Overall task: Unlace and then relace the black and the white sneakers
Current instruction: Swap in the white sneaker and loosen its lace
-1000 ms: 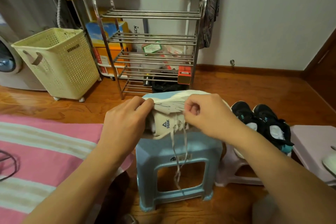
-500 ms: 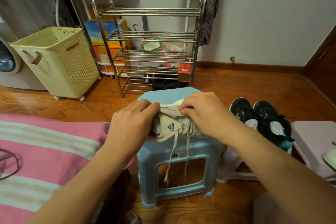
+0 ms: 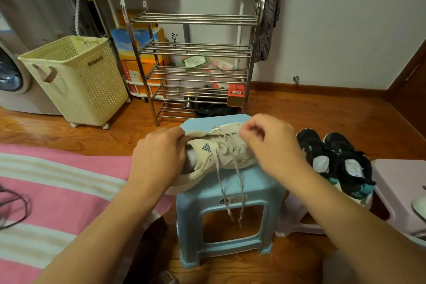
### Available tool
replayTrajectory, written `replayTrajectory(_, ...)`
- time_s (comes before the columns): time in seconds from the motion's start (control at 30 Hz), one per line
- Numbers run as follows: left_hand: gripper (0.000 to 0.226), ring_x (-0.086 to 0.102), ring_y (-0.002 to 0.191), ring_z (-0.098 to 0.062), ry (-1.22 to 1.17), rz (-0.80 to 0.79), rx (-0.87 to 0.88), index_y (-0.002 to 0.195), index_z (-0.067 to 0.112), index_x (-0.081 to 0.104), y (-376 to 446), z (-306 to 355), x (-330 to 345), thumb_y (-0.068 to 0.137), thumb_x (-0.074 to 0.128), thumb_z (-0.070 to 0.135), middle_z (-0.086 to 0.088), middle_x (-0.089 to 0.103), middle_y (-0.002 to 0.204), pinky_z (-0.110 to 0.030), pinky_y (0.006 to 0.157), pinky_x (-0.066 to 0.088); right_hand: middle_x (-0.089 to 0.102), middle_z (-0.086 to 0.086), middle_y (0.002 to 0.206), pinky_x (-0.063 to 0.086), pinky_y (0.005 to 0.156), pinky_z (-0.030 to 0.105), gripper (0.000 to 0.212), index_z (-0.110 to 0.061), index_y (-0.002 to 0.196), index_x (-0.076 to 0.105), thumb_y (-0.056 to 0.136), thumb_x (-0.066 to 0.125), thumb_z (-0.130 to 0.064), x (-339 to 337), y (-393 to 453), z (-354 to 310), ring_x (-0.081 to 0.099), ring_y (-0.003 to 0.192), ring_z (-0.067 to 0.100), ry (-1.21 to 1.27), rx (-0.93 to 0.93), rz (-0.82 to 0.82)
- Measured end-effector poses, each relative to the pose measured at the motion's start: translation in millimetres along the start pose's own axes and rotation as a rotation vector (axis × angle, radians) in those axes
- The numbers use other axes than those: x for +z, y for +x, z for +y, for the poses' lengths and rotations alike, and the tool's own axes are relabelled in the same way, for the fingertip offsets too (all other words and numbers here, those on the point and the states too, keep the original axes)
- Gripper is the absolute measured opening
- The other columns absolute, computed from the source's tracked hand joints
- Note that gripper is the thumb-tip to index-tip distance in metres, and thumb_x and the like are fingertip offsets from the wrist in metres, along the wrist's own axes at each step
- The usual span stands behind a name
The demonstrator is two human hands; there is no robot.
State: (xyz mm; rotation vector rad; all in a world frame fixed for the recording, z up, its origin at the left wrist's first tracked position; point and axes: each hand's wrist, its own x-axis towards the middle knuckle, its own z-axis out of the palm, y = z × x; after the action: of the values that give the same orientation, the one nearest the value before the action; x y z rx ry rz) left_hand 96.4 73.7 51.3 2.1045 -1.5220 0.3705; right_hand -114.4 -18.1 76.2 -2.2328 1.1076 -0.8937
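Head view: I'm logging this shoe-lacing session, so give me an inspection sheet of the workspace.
Surface: blue plastic stool on the wooden floor.
Job's things: white sneaker lies on the stool, laces hanging over its front; black sneakers sit as a pair to the right on a pale stool.
Clutter: pink striped cloth at the left.
Grippers: left hand grips the sneaker's heel collar; right hand is curled over the lacing, apparently pinching a lace.
Cables: dark cord on the cloth.
Surroundings: metal shoe rack, cream laundry basket, washing machine.
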Motion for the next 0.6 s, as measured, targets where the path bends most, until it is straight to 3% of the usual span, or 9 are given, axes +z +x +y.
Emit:
replayTrajectory(0.1,0.017,0.061,0.073,-0.036,0.020,-0.015,-0.062,0.083,0.015,0.064,-3.8,6.5,1.3,0.096,0.059,0.026,-0.006,0.067,0.081,-0.034,0.058,0.031,0.063,-0.013,0.078,0.047,0.069,0.018,0.010,-0.029,0.086,0.067,0.095,0.066,-0.026,29.3,-15.1,-9.3,0.058,0.074,0.001,-0.036,0.071,-0.196)
replayTrajectory(0.17,0.017,0.060,0.069,-0.036,0.017,-0.003,-0.062,0.081,0.016,0.059,-7.0,13.4,1.8,0.095,0.058,0.024,-0.005,0.063,0.079,-0.034,0.055,0.032,0.065,-0.009,0.075,0.055,0.071,0.031,0.013,-0.027,0.083,0.067,0.095,0.065,-0.023,44.9,-14.8,-6.3,0.064,0.076,0.012,0.068,0.199,-0.144)
replayTrajectory(0.23,0.014,0.055,0.059,-0.033,0.022,0.045,-0.016,0.079,0.015,0.057,-10.4,19.5,-1.5,0.092,0.063,0.016,-0.004,0.059,0.075,-0.030,0.051,0.027,0.068,0.001,0.075,0.061,0.070,0.037,0.010,-0.020,0.088,0.069,0.096,0.064,-0.016,47.5,-11.3,-8.3,0.069,0.074,0.019,0.375,0.400,-0.070)
replayTrajectory(0.37,0.004,0.050,0.055,-0.032,0.065,0.138,0.091,0.083,0.012,0.056,-13.4,29.2,-16.2,0.086,0.056,0.010,-0.004,0.052,0.076,-0.027,0.046,0.020,0.065,0.009,0.070,0.061,0.064,0.031,0.005,-0.005,0.095,0.070,0.094,0.069,-0.010,33.0,-11.2,-22.4,0.064,0.060,0.014,0.830,0.483,0.012)
replayTrajectory(0.5,0.009,0.047,0.059,-0.024,0.178,0.195,0.172,0.084,0.010,0.058,-13.1,35.1,-29.0,0.086,0.050,0.012,-0.004,0.050,0.075,-0.023,0.050,0.002,0.063,0.005,0.066,0.060,0.062,0.030,0.013,-0.005,0.093,0.072,0.089,0.075,-0.017,29.2,-15.5,-25.7,0.060,0.057,0.011,0.848,0.531,-0.009)
replayTrajectory(0.6,0.011,0.048,0.061,-0.023,0.201,0.240,0.233,0.084,0.010,0.060,-14.7,37.8,-29.4,0.088,0.050,0.011,-0.004,0.051,0.074,-0.025,0.052,0.002,0.058,0.002,0.060,0.051,0.052,0.025,0.010,-0.004,0.088,0.073,0.090,0.074,-0.014,29.8,-16.2,-21.6,0.052,0.051,0.008,0.829,0.589,-0.012)
